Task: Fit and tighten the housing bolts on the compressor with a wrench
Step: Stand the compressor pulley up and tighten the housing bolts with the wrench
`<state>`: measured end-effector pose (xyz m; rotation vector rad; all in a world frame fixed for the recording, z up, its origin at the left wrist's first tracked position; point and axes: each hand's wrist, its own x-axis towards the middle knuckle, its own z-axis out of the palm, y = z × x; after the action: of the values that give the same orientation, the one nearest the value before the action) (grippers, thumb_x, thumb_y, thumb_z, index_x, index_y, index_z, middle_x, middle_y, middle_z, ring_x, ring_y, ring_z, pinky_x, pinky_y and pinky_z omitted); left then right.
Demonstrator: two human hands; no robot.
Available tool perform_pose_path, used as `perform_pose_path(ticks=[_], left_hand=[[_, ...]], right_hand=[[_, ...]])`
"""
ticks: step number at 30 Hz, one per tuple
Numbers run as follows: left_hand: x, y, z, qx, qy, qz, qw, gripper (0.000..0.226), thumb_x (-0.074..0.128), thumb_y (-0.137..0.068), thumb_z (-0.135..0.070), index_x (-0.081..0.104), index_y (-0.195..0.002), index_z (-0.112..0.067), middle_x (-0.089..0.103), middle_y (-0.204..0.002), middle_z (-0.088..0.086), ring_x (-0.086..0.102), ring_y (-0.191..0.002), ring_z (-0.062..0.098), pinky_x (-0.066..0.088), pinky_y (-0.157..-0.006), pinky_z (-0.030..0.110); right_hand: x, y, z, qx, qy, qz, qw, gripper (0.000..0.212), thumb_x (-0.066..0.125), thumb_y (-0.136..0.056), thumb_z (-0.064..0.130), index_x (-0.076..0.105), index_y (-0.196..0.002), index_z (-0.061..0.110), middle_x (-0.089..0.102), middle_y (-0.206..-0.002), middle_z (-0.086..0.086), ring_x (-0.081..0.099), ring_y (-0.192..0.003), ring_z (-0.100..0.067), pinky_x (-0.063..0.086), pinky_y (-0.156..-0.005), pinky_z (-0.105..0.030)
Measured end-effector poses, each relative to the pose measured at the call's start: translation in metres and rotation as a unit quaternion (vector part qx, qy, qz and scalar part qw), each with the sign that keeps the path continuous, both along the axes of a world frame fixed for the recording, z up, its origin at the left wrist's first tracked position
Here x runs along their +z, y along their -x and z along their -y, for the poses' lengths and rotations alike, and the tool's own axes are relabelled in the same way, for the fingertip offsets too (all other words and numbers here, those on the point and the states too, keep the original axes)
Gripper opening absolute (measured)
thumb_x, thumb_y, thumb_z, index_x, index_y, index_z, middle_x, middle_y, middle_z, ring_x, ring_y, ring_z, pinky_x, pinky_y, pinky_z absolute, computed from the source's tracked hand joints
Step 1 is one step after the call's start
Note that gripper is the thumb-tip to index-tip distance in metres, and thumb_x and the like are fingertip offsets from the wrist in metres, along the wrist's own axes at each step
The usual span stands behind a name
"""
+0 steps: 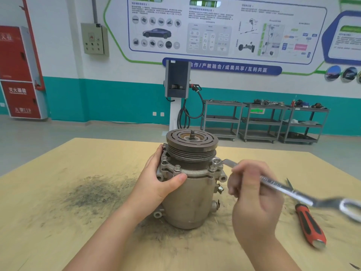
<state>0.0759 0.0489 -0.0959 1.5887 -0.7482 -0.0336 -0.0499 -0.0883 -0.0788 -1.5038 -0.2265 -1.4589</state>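
A grey metal compressor [190,200] stands upright on the wooden table [58,202], its dark grooved pulley [192,142] on top. Several bolts sit in its housing flange; one [177,167] is at the front left, another [212,168] at the front right. My left hand [159,179] grips the left side of the flange, thumb across the front. My right hand [254,190] holds the shank of a long silver wrench [289,190]. The wrench's ring end [216,161] rests over a bolt at the flange's right side, under the pulley.
A red-and-black handled screwdriver [310,224] lies on the table to the right of my right hand. A dark smear of grime [93,192] covers the table left of the compressor. Behind the table are a charging post [177,94] and metal shelf carts [263,122].
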Motion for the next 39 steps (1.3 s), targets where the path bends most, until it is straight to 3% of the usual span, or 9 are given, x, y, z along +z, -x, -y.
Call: perform_pose_path(ticks=[3, 7, 15, 19, 22, 26, 30, 35, 39], left_hand=[[0.000, 0.000, 0.000, 0.001, 0.001, -0.002, 1.000, 0.087, 0.071, -0.054, -0.067, 0.029, -0.130, -0.063, 0.044, -0.141, -0.031, 0.046, -0.126, -0.013, 0.039, -0.090, 0.004], [-0.002, -0.002, 0.000, 0.004, -0.005, 0.006, 1.000, 0.110, 0.070, -0.053, -0.068, 0.025, -0.151, -0.046, 0.041, -0.147, -0.026, 0.043, -0.130, -0.010, 0.037, -0.092, 0.005], [-0.002, -0.003, 0.000, 0.007, -0.009, 0.005, 1.000, 0.114, 0.071, -0.055, -0.068, 0.024, -0.155, -0.041, 0.042, -0.149, -0.022, 0.044, -0.134, -0.002, 0.039, -0.113, 0.029], [-0.001, -0.002, 0.000, 0.003, -0.010, 0.006, 1.000, 0.114, 0.071, -0.055, -0.067, 0.023, -0.155, -0.041, 0.043, -0.149, -0.022, 0.044, -0.134, -0.003, 0.039, -0.111, 0.027], [-0.002, -0.003, 0.000, 0.003, -0.011, 0.007, 1.000, 0.113, 0.071, -0.056, -0.067, 0.023, -0.155, -0.041, 0.042, -0.149, -0.023, 0.044, -0.133, -0.004, 0.039, -0.108, 0.023], [-0.003, -0.003, 0.000, 0.001, -0.006, 0.004, 1.000, 0.112, 0.073, -0.056, -0.066, 0.025, -0.154, -0.042, 0.044, -0.149, -0.021, 0.046, -0.133, -0.003, 0.041, -0.110, 0.027], [-0.003, -0.003, 0.000, -0.002, 0.000, 0.003, 1.000, 0.102, 0.075, -0.057, -0.063, 0.029, -0.147, -0.048, 0.047, -0.146, -0.021, 0.048, -0.130, -0.004, 0.043, -0.109, 0.026], [-0.002, -0.002, 0.000, 0.005, -0.005, 0.004, 1.000, 0.111, 0.072, -0.056, -0.066, 0.025, -0.154, -0.041, 0.044, -0.148, -0.022, 0.045, -0.134, -0.002, 0.040, -0.114, 0.034], [-0.003, -0.003, 0.000, 0.011, -0.010, 0.002, 1.000, 0.113, 0.072, -0.055, -0.067, 0.025, -0.154, -0.042, 0.044, -0.149, -0.022, 0.045, -0.134, -0.001, 0.040, -0.113, 0.032]], right_hand=[[0.008, 0.001, 0.007, 0.137, -0.210, -0.040, 0.967, 0.038, 0.043, -0.099, 0.027, 0.063, -0.066, 0.025, 0.045, -0.053, 0.004, 0.041, -0.046, -0.015, 0.034, -0.047, -0.022], [0.012, -0.005, 0.014, 0.259, -0.357, -0.059, 0.896, 0.045, 0.040, -0.100, 0.016, 0.061, -0.060, 0.016, 0.039, -0.051, 0.000, 0.036, -0.040, -0.013, 0.031, -0.040, -0.019], [0.024, 0.001, 0.034, 0.329, -0.371, -0.151, 0.855, 0.016, 0.053, -0.080, 0.020, 0.059, -0.069, 0.010, 0.038, -0.055, -0.001, 0.034, -0.041, -0.011, 0.027, -0.037, -0.019], [0.011, -0.001, 0.022, 0.166, -0.244, -0.113, 0.949, 0.038, 0.048, -0.097, 0.023, 0.066, -0.063, 0.022, 0.046, -0.053, 0.001, 0.041, -0.044, -0.014, 0.031, -0.045, -0.023], [0.000, -0.002, 0.010, 0.010, -0.049, -0.050, 0.997, 0.031, 0.046, -0.098, 0.035, 0.065, -0.074, 0.027, 0.053, -0.058, 0.008, 0.048, -0.051, -0.011, 0.038, -0.051, -0.017], [-0.010, -0.005, -0.003, -0.110, 0.180, -0.021, 0.977, 0.041, 0.050, -0.099, 0.041, 0.069, -0.082, 0.009, 0.060, -0.074, 0.007, 0.054, -0.067, -0.008, 0.042, -0.062, -0.017], [-0.013, -0.007, -0.008, -0.118, 0.220, -0.013, 0.968, 0.028, 0.059, -0.094, 0.038, 0.068, -0.087, 0.013, 0.059, -0.074, 0.006, 0.053, -0.067, -0.005, 0.043, -0.061, -0.015], [0.004, 0.001, -0.001, 0.020, -0.077, -0.015, 0.997, 0.029, 0.047, -0.098, 0.035, 0.063, -0.076, 0.028, 0.051, -0.058, 0.008, 0.048, -0.050, -0.012, 0.038, -0.050, -0.019], [0.014, 0.000, 0.011, 0.175, -0.319, -0.075, 0.928, 0.042, 0.044, -0.102, 0.025, 0.062, -0.064, 0.019, 0.043, -0.052, 0.002, 0.038, -0.043, -0.013, 0.031, -0.041, -0.020]])
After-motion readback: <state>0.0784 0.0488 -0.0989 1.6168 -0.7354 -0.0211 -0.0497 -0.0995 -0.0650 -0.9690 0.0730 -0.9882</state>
